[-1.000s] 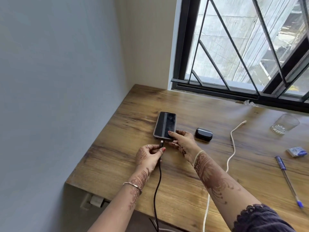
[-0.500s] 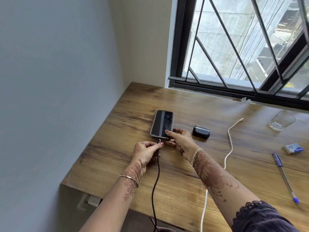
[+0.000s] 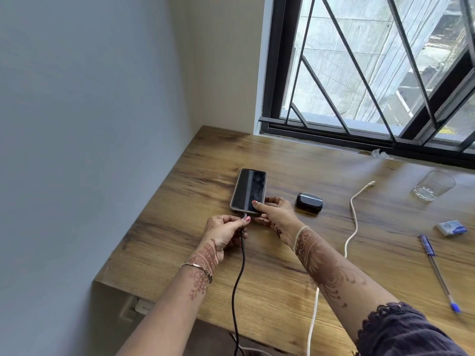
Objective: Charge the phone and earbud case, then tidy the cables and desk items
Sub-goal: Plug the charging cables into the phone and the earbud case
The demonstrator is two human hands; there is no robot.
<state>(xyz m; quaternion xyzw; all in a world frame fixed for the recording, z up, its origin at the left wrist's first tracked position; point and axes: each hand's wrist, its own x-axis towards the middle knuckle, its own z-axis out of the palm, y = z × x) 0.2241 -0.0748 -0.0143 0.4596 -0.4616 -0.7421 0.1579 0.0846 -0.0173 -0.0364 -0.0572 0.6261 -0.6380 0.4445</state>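
I observed the phone [image 3: 248, 189] lying flat, screen up and dark, on the wooden surface [image 3: 282, 291]. My left hand [image 3: 226, 231] was pinched shut on the black cable [image 3: 240, 273] just behind its plug, and the plug met the near edge of the phone; whether it was fully seated I could not tell. The cable trailed back from that hand and dropped over the near edge of the surface. My right hand [image 3: 276, 215] was clamped on the phone's near right corner, thumb on the glass, fingers along its side.

Just right of the right hand sat the closed dark earbud case [image 3: 309, 203], apart from it. Further right, the white cable [image 3: 353, 222] ran loose across the surface, its free plug lying beyond the case. Well to the right I noted a glass tumbler [image 3: 433, 185], a small blue-and-white packet [image 3: 452, 227] and a blue pen [image 3: 437, 271].
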